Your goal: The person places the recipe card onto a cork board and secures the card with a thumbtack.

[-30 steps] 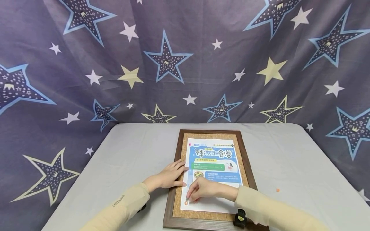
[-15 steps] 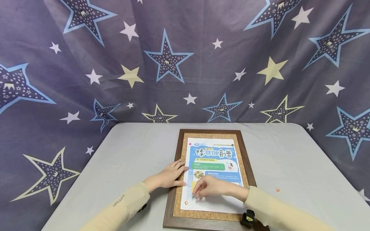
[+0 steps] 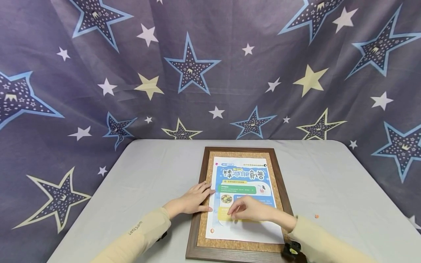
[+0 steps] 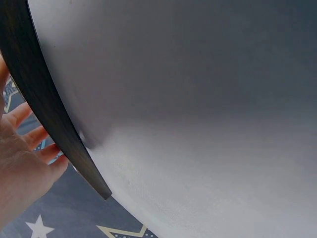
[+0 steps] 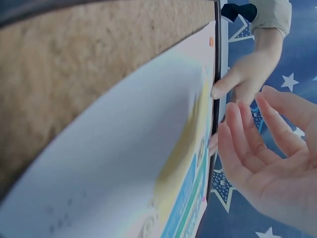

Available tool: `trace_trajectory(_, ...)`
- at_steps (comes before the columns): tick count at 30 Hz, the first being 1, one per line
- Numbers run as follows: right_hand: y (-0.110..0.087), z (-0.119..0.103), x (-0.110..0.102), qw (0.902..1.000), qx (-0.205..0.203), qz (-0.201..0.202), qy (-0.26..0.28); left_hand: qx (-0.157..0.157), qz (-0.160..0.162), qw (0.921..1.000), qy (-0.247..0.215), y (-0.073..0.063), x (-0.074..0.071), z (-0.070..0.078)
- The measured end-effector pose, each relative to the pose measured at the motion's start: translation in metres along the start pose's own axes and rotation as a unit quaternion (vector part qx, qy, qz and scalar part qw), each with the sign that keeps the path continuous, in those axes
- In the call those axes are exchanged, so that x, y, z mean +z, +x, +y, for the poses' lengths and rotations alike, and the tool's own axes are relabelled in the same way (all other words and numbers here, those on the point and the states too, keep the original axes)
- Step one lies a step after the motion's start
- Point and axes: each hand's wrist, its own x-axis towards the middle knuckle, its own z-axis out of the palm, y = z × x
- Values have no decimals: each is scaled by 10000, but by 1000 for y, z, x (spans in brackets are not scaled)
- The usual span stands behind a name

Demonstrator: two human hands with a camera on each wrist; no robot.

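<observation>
A printed poster (image 3: 246,231) with blue, green and yellow panels lies on a wood-framed corkboard (image 3: 203,233). Small round pins mark three of its corners: pink (image 3: 216,164) at upper left, black (image 3: 265,165) at upper right and orange (image 3: 212,231) at lower left. My left hand (image 3: 194,199) rests flat with spread fingers over the board's left frame and the poster's edge. Over the poster's lower half hovers my right hand (image 3: 248,209), fingers loosely bent. In the right wrist view nothing shows between the fingers (image 5: 237,148) of that hand.
A small orange piece (image 3: 317,216) lies on the grey-covered table (image 3: 158,164), right of the board. The board's dark frame (image 4: 49,104) stands up from the tabletop in the left wrist view. Behind the table hangs a star-patterned curtain (image 3: 210,47).
My right hand has drawn away from the poster's lower left corner, up and to the right, leaving the orange pin there in full view. The left hand has stayed put.
</observation>
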Motion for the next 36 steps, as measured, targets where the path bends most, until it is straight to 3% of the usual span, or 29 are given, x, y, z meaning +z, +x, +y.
trace_trajectory(13, -30, -6, -23, 9978, 26, 401, -518, -4, -61, 10000, 72, 2, 3, -3)
trace_trajectory(20, -46, -6, -35, 9937, 241, 776, -768, 16, -47, 10000, 70, 1, 2, -3)
trace_trajectory(36, -89, 12, -56, 9829, 370, 1490, -1020, -43, -98, 9999, -65, 1, 2, -2)
